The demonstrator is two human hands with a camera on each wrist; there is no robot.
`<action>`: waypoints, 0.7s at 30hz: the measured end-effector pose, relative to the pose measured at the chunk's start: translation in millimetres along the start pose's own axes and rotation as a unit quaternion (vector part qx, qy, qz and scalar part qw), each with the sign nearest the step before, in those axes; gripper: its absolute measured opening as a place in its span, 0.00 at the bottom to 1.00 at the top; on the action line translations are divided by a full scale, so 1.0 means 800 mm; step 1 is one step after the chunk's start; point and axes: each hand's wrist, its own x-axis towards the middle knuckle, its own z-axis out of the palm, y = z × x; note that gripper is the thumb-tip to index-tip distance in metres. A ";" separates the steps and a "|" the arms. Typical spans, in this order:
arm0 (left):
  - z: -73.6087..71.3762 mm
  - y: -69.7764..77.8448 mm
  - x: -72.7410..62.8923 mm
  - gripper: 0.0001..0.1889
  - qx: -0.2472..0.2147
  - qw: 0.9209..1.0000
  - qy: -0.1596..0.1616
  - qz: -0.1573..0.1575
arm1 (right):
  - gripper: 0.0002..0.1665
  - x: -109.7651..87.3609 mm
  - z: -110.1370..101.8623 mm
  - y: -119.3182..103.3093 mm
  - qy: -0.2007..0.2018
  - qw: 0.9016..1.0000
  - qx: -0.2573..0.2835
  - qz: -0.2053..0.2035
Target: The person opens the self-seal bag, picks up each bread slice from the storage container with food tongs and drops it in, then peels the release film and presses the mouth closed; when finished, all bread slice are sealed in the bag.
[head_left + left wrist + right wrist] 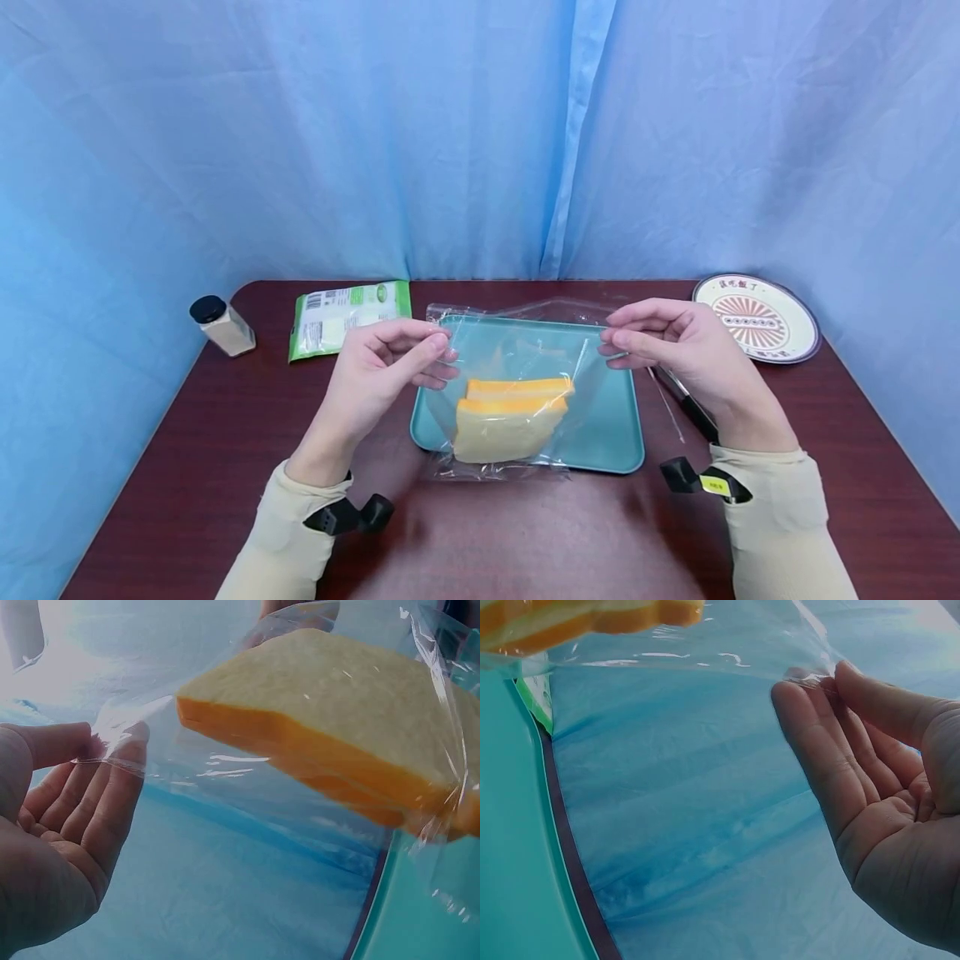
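Two thick slices of bread (512, 429) with orange crust edges show through a clear plastic bag (592, 392), which is held up over a teal tray (615, 446). My left hand (382, 367) pinches the bag's left side between thumb and fingers. On the opposite side, the thumb and fingertips of my right hand (663, 337) pinch the plastic too. In the left wrist view, the bread (322, 705) hangs in the bag to the right of the left fingertips. The film (727, 656) stretches taut to the right fingertips in the right wrist view.
A black-capped jar of pale powder (228, 332) stands at the left edge. A green-and-white packet (348, 312) lies at the back left, a patterned plate (798, 329) at the back right. Beside the tray lies a black-handled utensil (699, 417), partly behind my right wrist. Blue curtains surround the table.
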 end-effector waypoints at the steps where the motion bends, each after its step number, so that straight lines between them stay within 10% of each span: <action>1: 0.001 0.001 0.000 0.07 0.000 1.000 0.004 0.004 | 0.13 0.000 0.000 0.000 0.004 1.000 0.001 0.000; 21: -0.011 -0.010 0.005 0.11 0.011 1.000 -0.001 0.027 | 0.11 0.000 -0.001 0.001 0.035 0.993 -0.036 -0.106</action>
